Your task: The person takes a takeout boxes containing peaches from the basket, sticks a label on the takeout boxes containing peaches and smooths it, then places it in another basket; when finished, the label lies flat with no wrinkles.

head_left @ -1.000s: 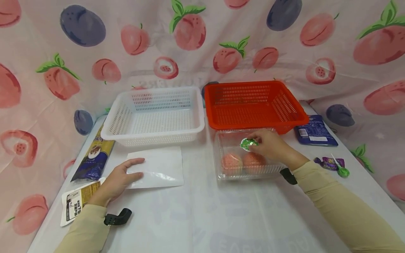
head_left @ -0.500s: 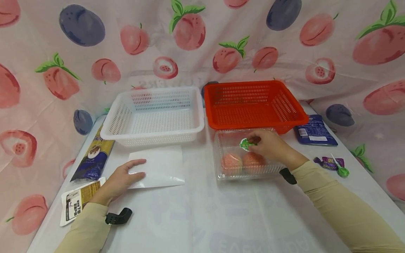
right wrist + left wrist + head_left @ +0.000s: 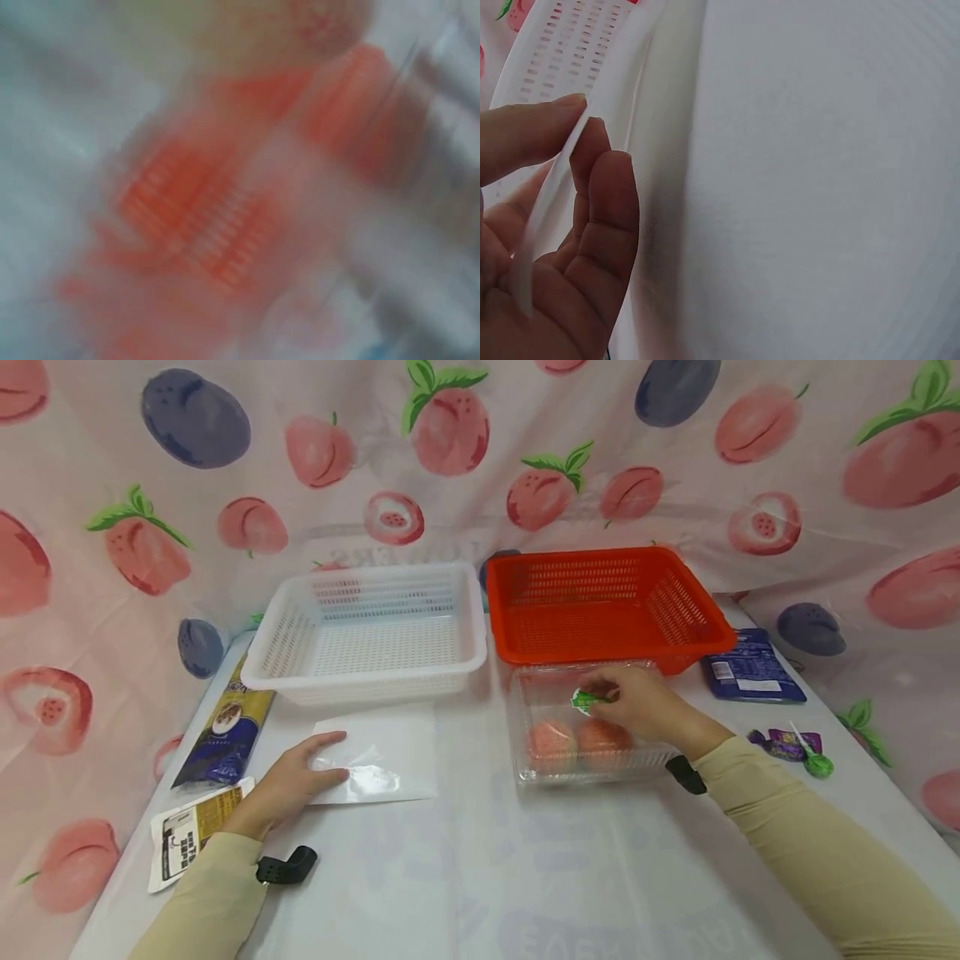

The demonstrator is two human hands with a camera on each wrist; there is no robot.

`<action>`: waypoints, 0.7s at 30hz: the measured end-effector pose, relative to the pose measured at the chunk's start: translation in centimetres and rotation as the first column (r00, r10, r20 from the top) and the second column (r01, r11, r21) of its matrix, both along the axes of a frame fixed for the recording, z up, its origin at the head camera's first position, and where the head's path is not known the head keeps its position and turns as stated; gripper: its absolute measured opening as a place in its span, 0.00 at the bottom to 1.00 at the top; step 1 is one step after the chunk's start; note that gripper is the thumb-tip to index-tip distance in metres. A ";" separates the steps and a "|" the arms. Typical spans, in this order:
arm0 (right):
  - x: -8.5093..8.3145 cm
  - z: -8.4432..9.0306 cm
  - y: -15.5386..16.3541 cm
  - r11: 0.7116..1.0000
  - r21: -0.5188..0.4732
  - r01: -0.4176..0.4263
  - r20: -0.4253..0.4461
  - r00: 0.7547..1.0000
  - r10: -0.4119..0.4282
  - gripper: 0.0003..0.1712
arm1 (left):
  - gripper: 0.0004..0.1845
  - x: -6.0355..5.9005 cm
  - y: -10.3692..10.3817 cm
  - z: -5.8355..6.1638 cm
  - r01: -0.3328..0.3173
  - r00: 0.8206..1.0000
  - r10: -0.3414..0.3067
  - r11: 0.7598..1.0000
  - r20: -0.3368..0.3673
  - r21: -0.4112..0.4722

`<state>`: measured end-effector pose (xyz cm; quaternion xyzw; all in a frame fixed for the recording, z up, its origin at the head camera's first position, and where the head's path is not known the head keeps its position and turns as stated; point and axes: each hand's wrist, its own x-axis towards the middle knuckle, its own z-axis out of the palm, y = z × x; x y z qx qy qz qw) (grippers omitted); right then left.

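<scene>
Left hand [image 3: 288, 789] pinching a white sheet [image 3: 393, 756] left of the clear box [image 3: 551, 695], right hand [image 3: 637, 706] at the green label [image 3: 581, 702] atop the box, grip unclear, red basket [image 3: 592, 628] behind the box.

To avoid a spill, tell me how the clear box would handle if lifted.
The clear box probably flexes when squeezed, since its plastic looks thin. It may dip toward its near side, where two round reddish things sit. Those could roll, given their rounded shape.
</scene>
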<state>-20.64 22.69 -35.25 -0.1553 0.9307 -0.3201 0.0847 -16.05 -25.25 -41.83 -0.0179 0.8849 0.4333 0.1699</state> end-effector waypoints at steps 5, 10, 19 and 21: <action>0.0 0.1 -0.1 1.000 0.011 -0.010 -0.003 1.000 0.010 0.20 | 0.40 -0.3 0.0 -0.1 0.004 1.000 -0.004 1.000 0.009 -0.006; 0.0 0.1 -0.2 0.999 0.008 -0.040 -0.018 0.999 0.040 0.18 | 0.40 -0.4 0.1 -0.1 0.006 1.000 -0.006 1.000 0.010 0.001; 0.3 0.4 -0.1 0.997 0.027 -0.073 0.011 0.997 0.072 0.16 | 0.39 -0.6 -0.1 -0.1 -0.023 1.000 0.023 1.000 0.003 -0.013; 0.4 0.5 0.1 0.997 0.021 -0.077 0.029 0.997 0.077 0.16 | 0.40 -0.7 -0.2 0.0 -0.033 0.999 0.033 0.999 0.013 -0.022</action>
